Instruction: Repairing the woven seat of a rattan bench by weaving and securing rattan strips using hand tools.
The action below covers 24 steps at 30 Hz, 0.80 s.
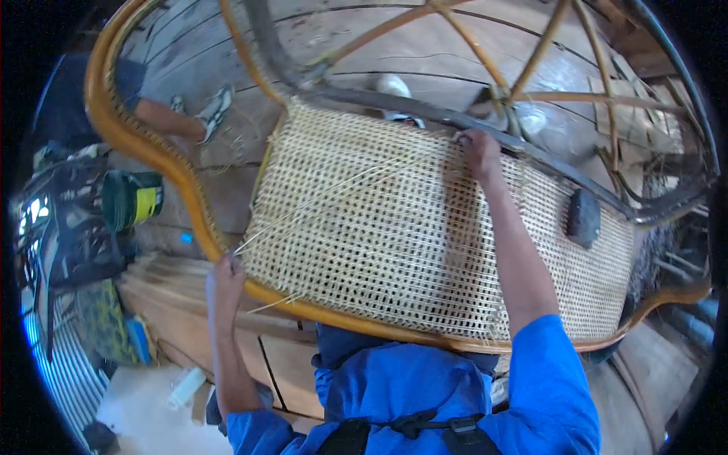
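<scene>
A pale cane seat panel [364, 220], woven in an open grid, spans the curved rattan frame [199, 208] in front of me. My left hand [226, 277] is closed at the frame's near left edge, pinching loose cane strands [318, 199]. These run slantwise over the weave toward the far side. My right hand [481, 152] reaches across to the panel's far edge, beside the dark rail [425, 112]. Its fingers are bent together; what they pinch is hidden. A dark block [584, 218] rests on the panel's right part.
Bare rattan poles [537, 53] cross beyond the dark rail. On the left stand a green bucket [130, 199] with a yellow label and a seated person's leg [171, 120]. A white shoe [393, 87] shows past the rail. Wooden boards [178, 296] lie at the near left.
</scene>
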Each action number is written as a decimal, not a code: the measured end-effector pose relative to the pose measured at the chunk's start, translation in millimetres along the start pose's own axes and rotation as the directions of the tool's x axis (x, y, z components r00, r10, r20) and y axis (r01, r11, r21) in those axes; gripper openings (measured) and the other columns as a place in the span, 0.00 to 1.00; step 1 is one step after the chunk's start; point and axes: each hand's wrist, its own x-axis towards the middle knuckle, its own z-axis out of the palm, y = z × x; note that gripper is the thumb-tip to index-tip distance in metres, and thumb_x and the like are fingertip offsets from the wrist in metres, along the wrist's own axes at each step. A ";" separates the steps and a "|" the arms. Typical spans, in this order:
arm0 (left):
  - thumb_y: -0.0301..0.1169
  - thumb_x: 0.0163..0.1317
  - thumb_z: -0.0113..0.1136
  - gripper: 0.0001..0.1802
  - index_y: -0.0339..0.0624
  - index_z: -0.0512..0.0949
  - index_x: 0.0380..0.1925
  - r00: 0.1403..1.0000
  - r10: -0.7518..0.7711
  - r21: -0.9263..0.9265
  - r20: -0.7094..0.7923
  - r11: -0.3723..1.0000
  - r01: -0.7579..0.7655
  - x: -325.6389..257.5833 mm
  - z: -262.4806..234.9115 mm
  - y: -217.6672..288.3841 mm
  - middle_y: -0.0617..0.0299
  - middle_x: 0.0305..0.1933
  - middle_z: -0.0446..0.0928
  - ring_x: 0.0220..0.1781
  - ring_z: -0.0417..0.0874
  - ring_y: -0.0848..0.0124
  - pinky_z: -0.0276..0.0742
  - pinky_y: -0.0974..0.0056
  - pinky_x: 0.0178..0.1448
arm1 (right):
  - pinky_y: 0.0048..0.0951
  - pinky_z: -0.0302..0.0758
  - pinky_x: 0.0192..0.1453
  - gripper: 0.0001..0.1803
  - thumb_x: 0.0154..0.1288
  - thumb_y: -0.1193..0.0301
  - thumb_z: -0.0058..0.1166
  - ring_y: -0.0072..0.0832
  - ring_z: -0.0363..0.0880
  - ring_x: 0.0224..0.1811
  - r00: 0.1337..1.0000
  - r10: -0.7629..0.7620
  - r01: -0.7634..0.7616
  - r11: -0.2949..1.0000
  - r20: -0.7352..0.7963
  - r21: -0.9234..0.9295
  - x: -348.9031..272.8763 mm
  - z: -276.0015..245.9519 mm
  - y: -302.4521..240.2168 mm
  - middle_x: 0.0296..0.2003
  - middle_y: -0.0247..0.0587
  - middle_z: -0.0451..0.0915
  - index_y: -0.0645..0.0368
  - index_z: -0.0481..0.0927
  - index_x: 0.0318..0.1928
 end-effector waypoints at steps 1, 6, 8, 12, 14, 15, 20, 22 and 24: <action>0.32 0.58 0.49 0.10 0.35 0.73 0.33 1.000 -0.007 0.004 0.006 1.000 0.007 -3.6 1.7 -6.6 0.41 0.31 0.74 0.35 0.76 0.47 0.70 0.53 0.38 | 0.37 0.73 0.43 0.09 0.57 0.69 0.48 0.45 0.77 0.38 0.935 0.350 -0.349 0.937 0.046 -0.028 -8.1 20.3 -53.4 0.34 0.48 0.79 0.57 0.80 0.35; 0.27 0.54 0.50 0.08 0.34 0.72 0.32 1.000 0.014 -0.063 -0.012 0.998 -0.015 -0.6 -0.9 16.4 0.43 0.29 0.73 0.32 0.77 0.51 0.70 0.55 0.37 | 0.35 0.73 0.40 0.07 0.55 0.70 0.51 0.45 0.77 0.33 0.998 0.068 -0.045 0.829 0.020 -0.557 -6.6 -0.2 -47.5 0.30 0.49 0.79 0.59 0.79 0.33; 0.26 0.53 0.50 0.08 0.34 0.72 0.33 1.000 0.014 -0.024 -0.014 1.000 -0.014 3.8 4.5 13.6 0.43 0.29 0.73 0.32 0.77 0.51 0.70 0.55 0.36 | 0.34 0.72 0.38 0.06 0.55 0.71 0.51 0.42 0.77 0.33 0.991 0.121 -0.134 0.904 -0.060 -0.407 -7.7 -6.6 -29.6 0.30 0.49 0.78 0.59 0.78 0.32; 0.27 0.53 0.50 0.09 0.35 0.73 0.34 0.999 -0.041 -0.015 0.006 0.999 0.041 -4.9 -0.7 -6.7 0.43 0.29 0.74 0.32 0.77 0.49 0.70 0.53 0.36 | 0.34 0.71 0.40 0.04 0.56 0.74 0.51 0.39 0.76 0.34 0.991 0.131 -0.086 0.805 0.034 -0.587 -17.3 12.5 -100.2 0.29 0.46 0.77 0.58 0.78 0.31; 0.28 0.54 0.50 0.09 0.35 0.73 0.34 0.999 -0.029 0.014 -0.019 0.999 0.030 -1.5 2.3 0.4 0.43 0.30 0.74 0.32 0.77 0.48 0.70 0.53 0.36 | 0.34 0.71 0.41 0.04 0.56 0.74 0.51 0.37 0.75 0.35 0.987 0.159 -0.161 0.919 -0.035 -0.360 -12.0 -1.2 -56.2 0.29 0.44 0.77 0.59 0.78 0.30; 0.29 0.54 0.51 0.10 0.35 0.74 0.34 0.997 -0.044 0.054 -0.057 0.997 0.047 -3.6 0.7 0.6 0.43 0.30 0.74 0.33 0.77 0.48 0.70 0.53 0.36 | 0.34 0.70 0.42 0.04 0.56 0.74 0.50 0.36 0.75 0.36 0.977 0.201 -0.206 0.975 -0.068 -0.086 -9.9 4.6 -39.7 0.28 0.41 0.77 0.59 0.77 0.30; 0.31 0.54 0.50 0.13 0.37 0.74 0.39 0.997 -0.066 -0.043 0.042 0.997 0.068 4.4 12.1 5.8 0.42 0.37 0.76 0.42 0.78 0.48 0.72 0.52 0.43 | 0.36 0.74 0.45 0.18 0.60 0.60 0.45 0.37 0.78 0.38 0.992 0.014 -0.010 0.999 -0.123 0.038 -2.2 -34.7 48.9 0.36 0.43 0.80 0.62 0.78 0.39; 0.32 0.54 0.49 0.14 0.37 0.74 0.39 0.999 -0.021 0.024 0.024 0.999 0.021 -0.2 1.6 14.5 0.41 0.37 0.76 0.43 0.77 0.47 0.72 0.50 0.45 | 0.33 0.73 0.46 0.18 0.61 0.62 0.44 0.33 0.77 0.40 0.956 0.181 -0.286 0.755 0.232 0.590 10.2 -39.7 24.3 0.37 0.41 0.80 0.63 0.78 0.40; 0.32 0.54 0.48 0.15 0.35 0.73 0.39 0.995 -0.058 0.018 0.079 0.998 0.057 3.1 -3.9 26.0 0.39 0.35 0.76 0.41 0.77 0.45 0.72 0.49 0.45 | 0.31 0.73 0.41 0.11 0.57 0.67 0.49 0.31 0.78 0.34 0.981 -0.002 0.077 0.920 0.192 -0.384 15.9 -36.0 13.2 0.30 0.44 0.80 0.59 0.80 0.36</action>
